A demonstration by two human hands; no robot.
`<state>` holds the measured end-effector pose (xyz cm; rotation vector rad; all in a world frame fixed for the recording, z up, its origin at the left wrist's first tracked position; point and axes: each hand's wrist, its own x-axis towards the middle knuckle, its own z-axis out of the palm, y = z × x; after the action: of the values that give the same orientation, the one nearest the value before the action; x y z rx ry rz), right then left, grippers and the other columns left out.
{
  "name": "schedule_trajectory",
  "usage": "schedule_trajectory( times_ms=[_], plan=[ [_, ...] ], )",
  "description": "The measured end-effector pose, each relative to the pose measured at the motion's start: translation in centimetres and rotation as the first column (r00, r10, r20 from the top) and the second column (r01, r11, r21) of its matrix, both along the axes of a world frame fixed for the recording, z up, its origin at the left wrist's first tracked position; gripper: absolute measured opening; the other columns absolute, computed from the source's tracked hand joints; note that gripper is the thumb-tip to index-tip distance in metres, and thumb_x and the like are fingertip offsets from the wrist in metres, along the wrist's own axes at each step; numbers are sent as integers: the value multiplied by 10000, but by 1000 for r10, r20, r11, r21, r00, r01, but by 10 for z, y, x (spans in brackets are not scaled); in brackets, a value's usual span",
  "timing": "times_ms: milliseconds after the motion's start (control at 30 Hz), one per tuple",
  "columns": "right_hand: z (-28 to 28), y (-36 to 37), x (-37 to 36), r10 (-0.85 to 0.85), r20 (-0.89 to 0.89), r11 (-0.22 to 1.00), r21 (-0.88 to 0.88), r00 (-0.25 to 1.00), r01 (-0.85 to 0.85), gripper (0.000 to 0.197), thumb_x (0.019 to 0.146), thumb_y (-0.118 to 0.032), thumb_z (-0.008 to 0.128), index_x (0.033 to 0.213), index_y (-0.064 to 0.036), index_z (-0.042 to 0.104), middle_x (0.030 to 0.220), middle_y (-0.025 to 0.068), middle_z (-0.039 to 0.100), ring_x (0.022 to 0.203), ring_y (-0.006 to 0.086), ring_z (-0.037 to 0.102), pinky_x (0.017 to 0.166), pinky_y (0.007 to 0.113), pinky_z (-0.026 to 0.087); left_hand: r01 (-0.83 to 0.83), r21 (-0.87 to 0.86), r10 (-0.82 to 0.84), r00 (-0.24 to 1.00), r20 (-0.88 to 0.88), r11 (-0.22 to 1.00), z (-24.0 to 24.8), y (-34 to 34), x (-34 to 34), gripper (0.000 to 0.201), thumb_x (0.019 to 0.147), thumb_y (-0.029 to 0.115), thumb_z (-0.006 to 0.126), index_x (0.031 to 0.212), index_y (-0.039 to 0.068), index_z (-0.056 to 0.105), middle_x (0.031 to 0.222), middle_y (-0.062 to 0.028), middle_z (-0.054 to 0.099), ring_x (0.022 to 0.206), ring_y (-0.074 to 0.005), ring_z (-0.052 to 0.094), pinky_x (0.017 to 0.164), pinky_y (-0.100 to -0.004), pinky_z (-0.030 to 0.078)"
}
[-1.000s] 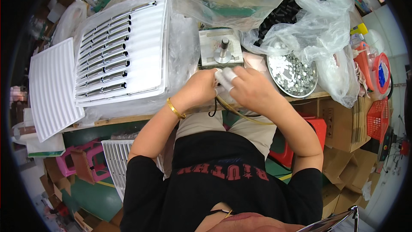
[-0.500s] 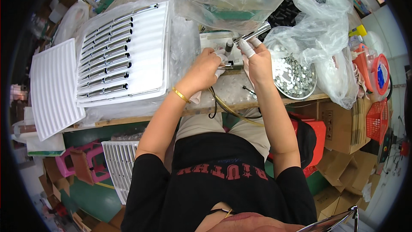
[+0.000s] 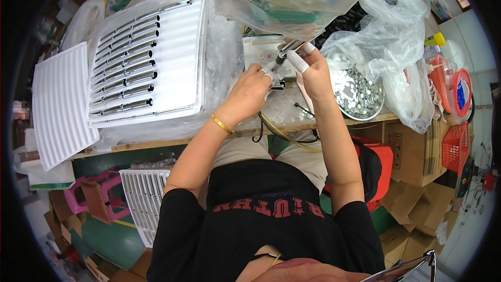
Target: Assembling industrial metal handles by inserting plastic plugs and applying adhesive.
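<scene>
My right hand (image 3: 314, 73), with white covers on its fingertips, holds a shiny chrome tube (image 3: 294, 46) at a slant. The tube's lower left end meets the top of a short dark cylinder (image 3: 279, 61). My left hand (image 3: 252, 92) is closed at the lower part of that cylinder, its fingertips partly hidden. Just below the left fingers lies a small chrome-and-dark piece (image 3: 278, 85); whether it is loose or part of a fixture cannot be made out. A clear plastic sheet (image 3: 292, 0) hangs over the work spot, just above the tube.
Left stands a white ribbed tray (image 3: 180, 68) with several chrome tubes, beside another ribbed sheet (image 3: 65, 104). A round metal dish (image 3: 360, 119) of small silver discs sits right, near dark plugs (image 3: 342, 27) in plastic bags (image 3: 389, 47). A cable (image 3: 276, 130) crosses the table's front edge.
My right hand has brought the chrome tube left and down, so that its end now meets the dark cylinder. Both hands stay close together, and the left has shifted only slightly.
</scene>
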<state>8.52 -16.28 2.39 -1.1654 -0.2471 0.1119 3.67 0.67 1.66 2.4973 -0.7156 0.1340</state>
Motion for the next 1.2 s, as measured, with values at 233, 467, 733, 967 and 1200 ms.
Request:
schedule_trajectory(
  times_ms=[233, 467, 733, 967, 1200],
  plan=[
    [-6, -7, -4, -39, 237, 925, -358, 971, 125, 306, 833, -15, 625, 1130, 6, 554, 1068, 77, 624, 960, 165, 580, 878, 297, 433, 0, -25, 0, 1000, -1, 1000, -3, 0, -1, 169, 645, -84, 571, 812, -56, 560, 927, -203, 587, 1081, -388, 473, 903, -430, 421],
    [20, -4, 0, 38, 598, 740, -555, 800, 380, 212, 775, -89, 658, 973, -25, 618, 833, 138, 581, 801, 309, 548, 708, 355, 448, 17, -66, -13, 998, 65, 998, -9, 0, 2, 179, 651, -88, 585, 825, -56, 554, 916, -194, 587, 1043, -385, 488, 861, -431, 439],
    [16, -10, -4, 232, 524, 479, -795, 819, 372, 238, 766, -124, 673, 978, -29, 624, 844, 160, 575, 797, 338, 555, 698, 390, 448, 30, -133, -14, 993, 119, 991, -12, 4, -4, 159, 661, -65, 554, 816, -26, 547, 839, -174, 576, 940, -351, 504, 790, -431, 442],
    [-14, 7, 9, 1, 563, 487, -722, 827, 491, 277, 737, -120, 668, 1006, -57, 638, 841, 161, 583, 810, 352, 549, 727, 414, 435, -335, -459, 381, 924, 9, 823, -8, -1, -22, 229, 821, 25, 614, 1043, -2, 567, 866, -86, 575, 775, -188, 534, 692, -310, 446],
    [-20, 16, 25, -49, 523, 498, -726, 851, 475, 264, 665, -61, 640, 927, -46, 671, 897, 171, 603, 903, 367, 531, 797, 432, 416, -447, -750, 358, 886, -296, 486, -17, 11, 0, 253, 834, 56, 651, 1070, 1, 575, 781, 38, 540, 625, -55, 423, 567, -203, 368]
  ],
)
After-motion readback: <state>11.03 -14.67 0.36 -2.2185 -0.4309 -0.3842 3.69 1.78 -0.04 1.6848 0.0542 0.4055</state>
